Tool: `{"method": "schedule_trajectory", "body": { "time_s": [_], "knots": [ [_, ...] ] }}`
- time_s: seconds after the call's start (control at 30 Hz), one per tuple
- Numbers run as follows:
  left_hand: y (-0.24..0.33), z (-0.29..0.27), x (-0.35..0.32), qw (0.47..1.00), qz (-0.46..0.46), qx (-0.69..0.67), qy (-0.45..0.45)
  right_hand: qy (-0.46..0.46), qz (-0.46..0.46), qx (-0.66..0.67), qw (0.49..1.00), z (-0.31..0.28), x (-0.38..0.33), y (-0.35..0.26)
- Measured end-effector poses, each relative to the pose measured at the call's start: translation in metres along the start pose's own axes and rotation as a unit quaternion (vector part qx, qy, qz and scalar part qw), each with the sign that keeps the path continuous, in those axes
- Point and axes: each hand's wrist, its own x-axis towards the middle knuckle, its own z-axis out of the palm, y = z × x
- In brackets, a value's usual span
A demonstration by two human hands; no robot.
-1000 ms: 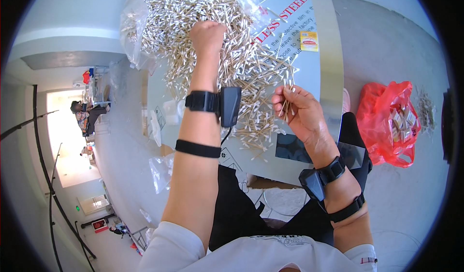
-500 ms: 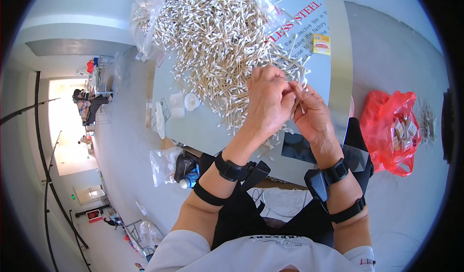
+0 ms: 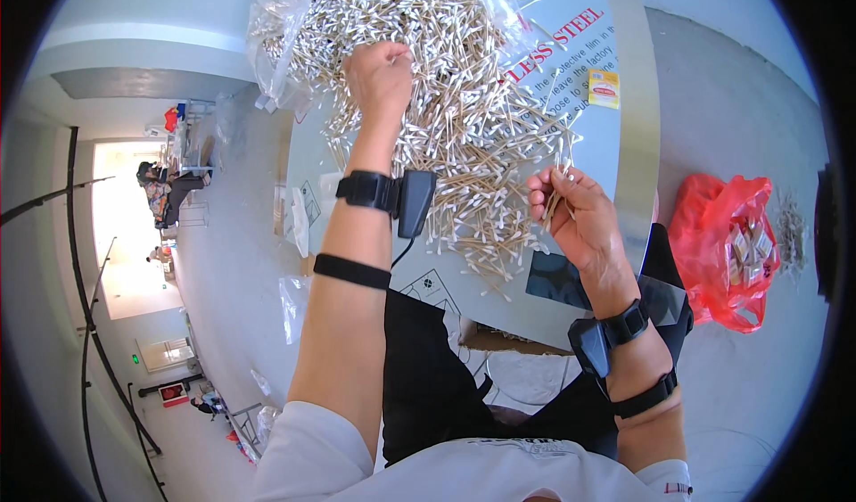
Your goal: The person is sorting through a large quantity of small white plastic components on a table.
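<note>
A large heap of cotton swabs (image 3: 464,119) with white tips and tan sticks covers much of the table. My left hand (image 3: 379,81) is over the far left part of the heap. Its fingers are curled together at the swabs, and what they pinch, if anything, cannot be made out. At the heap's near right edge my right hand (image 3: 581,221) is turned palm up. Thumb and fingers there close on a few cotton swabs (image 3: 555,201), whose white tips stick up past the fingertips.
Clear plastic bags (image 3: 276,34) lie at the heap's far left. A small yellow packet (image 3: 604,89) rests on the film-covered table (image 3: 584,136). Right of the table, a red plastic bag (image 3: 695,243) holds small packs. Far off at the left, a person (image 3: 160,194) sits by a table.
My left hand has left my right hand and moved away to the far left of the heap. The right hand stays near its place, still holding swabs.
</note>
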Motion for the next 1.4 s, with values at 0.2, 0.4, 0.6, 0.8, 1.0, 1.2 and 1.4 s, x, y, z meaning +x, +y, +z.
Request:
{"method": "schedule_trajectory", "body": {
  "time_s": [0.2,0.4,0.6,0.8,1.0,1.2,1.4],
  "knots": [
    [0.009,0.024,0.012,0.989,0.015,0.142,-0.036,0.007,-0.006,-0.007,1.0,0.0,0.0,0.0],
    [0.001,0.025,0.001,0.995,0.052,0.079,0.012,-0.001,-0.01,-0.005,1.0,-0.004,0.001,0.0],
    [-0.008,0.022,-0.004,0.999,0.011,0.031,0.031,-0.001,-0.009,0.0,1.0,-0.005,0.002,0.001],
    [0.004,0.028,-0.002,0.993,0.108,0.042,0.003,0.002,-0.01,-0.006,1.0,-0.008,0.001,0.0],
    [-0.004,0.024,0.006,0.991,0.112,0.047,0.052,-0.017,-0.007,-0.002,1.0,0.0,0.002,0.002],
    [0.039,-0.002,-0.036,0.955,-0.048,-0.292,-0.008,-0.006,-0.02,-0.003,1.0,0.002,-0.001,-0.001],
    [0.098,-0.016,-0.125,0.887,-0.103,-0.367,-0.26,-0.004,-0.027,-0.008,1.0,0.014,-0.004,0.002]
  ]
}}
